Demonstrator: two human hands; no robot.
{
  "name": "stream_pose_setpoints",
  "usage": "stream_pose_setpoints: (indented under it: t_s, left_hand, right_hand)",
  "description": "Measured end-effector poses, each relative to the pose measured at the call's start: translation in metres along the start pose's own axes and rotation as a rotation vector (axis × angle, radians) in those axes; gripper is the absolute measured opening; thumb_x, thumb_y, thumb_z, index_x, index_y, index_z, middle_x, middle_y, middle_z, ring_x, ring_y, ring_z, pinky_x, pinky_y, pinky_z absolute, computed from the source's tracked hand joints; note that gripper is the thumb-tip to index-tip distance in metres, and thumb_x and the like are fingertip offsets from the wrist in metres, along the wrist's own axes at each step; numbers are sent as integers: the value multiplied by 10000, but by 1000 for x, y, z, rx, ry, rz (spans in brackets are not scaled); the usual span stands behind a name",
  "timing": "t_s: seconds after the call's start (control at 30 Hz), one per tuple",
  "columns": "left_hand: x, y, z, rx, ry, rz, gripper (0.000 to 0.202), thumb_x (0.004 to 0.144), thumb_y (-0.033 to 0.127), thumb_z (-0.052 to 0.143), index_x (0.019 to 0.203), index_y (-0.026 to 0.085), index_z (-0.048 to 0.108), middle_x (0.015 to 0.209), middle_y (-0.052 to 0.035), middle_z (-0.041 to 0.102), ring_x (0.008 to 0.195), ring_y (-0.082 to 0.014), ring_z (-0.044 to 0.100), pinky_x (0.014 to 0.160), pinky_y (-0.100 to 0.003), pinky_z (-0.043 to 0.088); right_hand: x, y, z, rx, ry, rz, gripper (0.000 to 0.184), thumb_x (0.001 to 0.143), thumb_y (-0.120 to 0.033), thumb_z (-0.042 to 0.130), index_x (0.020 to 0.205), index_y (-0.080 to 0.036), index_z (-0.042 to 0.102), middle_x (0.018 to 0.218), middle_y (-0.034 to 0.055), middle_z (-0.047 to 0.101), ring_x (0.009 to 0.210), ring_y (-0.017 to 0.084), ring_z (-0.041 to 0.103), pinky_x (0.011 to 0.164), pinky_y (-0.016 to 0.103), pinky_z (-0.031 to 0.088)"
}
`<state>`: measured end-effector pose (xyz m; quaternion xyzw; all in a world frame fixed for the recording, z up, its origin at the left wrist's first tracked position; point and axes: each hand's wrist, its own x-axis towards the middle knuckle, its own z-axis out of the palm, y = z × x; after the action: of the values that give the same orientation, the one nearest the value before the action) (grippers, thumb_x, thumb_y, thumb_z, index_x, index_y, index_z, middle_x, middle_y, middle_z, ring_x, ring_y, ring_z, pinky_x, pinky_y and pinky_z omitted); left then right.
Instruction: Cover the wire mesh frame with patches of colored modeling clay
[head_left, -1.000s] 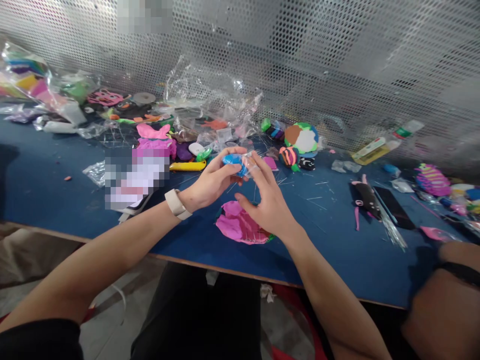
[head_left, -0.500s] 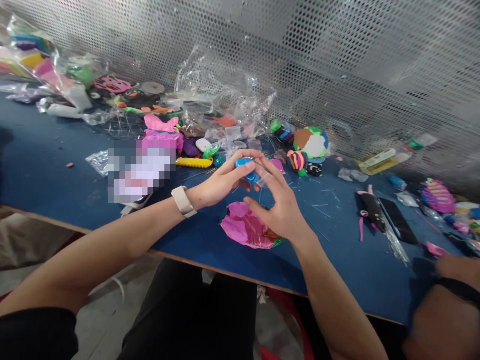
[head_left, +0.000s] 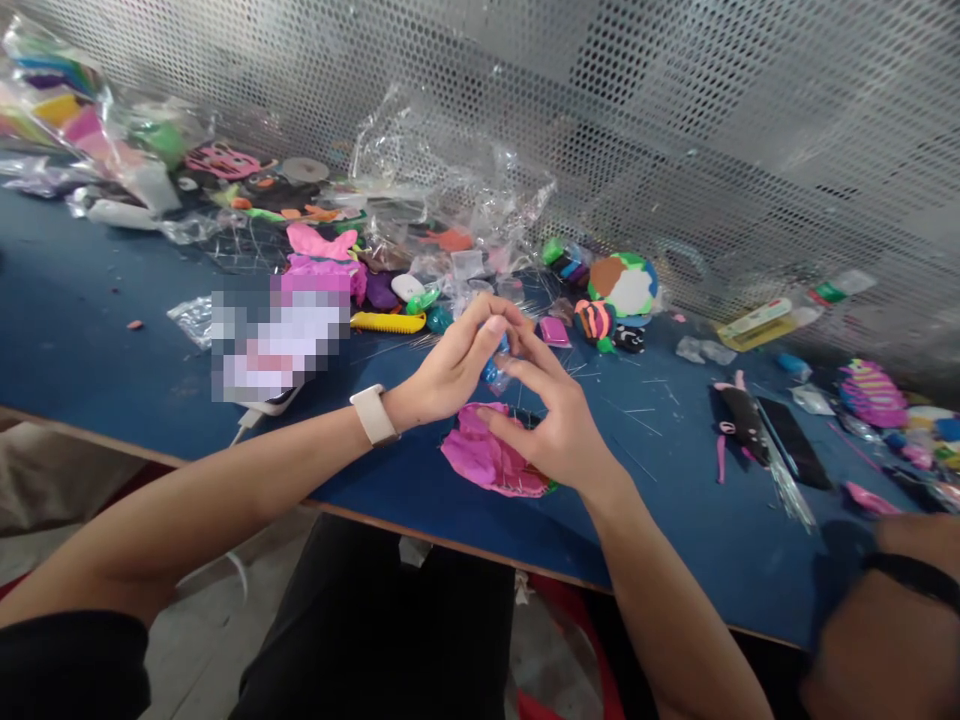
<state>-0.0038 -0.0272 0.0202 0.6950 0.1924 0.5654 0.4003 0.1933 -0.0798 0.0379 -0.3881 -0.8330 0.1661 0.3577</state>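
We hold a small blue packet [head_left: 495, 374], blue matter in a clear wrapper, between our two hands, above the tabletop [head_left: 360, 450] and just beyond a crumpled pink clay piece [head_left: 469, 455]. Our left hand [head_left: 454, 372] is on edge, its fingers bent and its thumb folded close to them, closed around the packet so that only part of the blue shows. Our right hand [head_left: 559, 425] comes in from the other side, its fingers arched over against the wrapper and the left fingertips, its thumb spread well apart below; we cannot tell whether those fingers grip the packet or only rest on it. The right thumb passes over the pink clay piece, and we cannot tell whether it touches. We wear a pale wristband [head_left: 373, 415] on the left wrist. Left of our hands we have a phone [head_left: 289, 335] with a blurred-out screen and a yellow cutter [head_left: 388, 323]; beyond the right hand lie a flat pink block [head_left: 555, 332], a striped ball [head_left: 595, 320] and a multicoloured round piece [head_left: 624, 286]. Farther right we see a black clay figure [head_left: 741, 418] near a bundle of thin wires [head_left: 791, 490], and another person's arm [head_left: 885, 640] at the edge.
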Motion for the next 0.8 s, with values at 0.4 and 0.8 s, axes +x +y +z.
stream_pose_setpoints:
  t_s: [0.4, 0.8]
  left_hand:
    - [8, -4, -11, 310, 74, 38, 512, 1238, 622, 360, 1074, 221, 632, 984, -55, 746, 856, -169, 695, 824, -343, 574]
    - [11, -14, -19, 120, 166, -103, 540, 1144, 752, 541, 1076, 236, 684, 1026, -60, 734, 717, -136, 619, 571, -275, 539]
  right_hand:
    - [8, -5, 9, 58, 96, 36, 291, 1057, -413, 789, 866, -243, 648, 1307, 114, 731, 1082, 256, 754, 917, 423, 661]
    - [1, 0, -12, 174, 469, 169, 250, 1073, -471, 791, 972, -269, 684, 819, -6, 745, 717, 196, 770, 706, 366, 609]
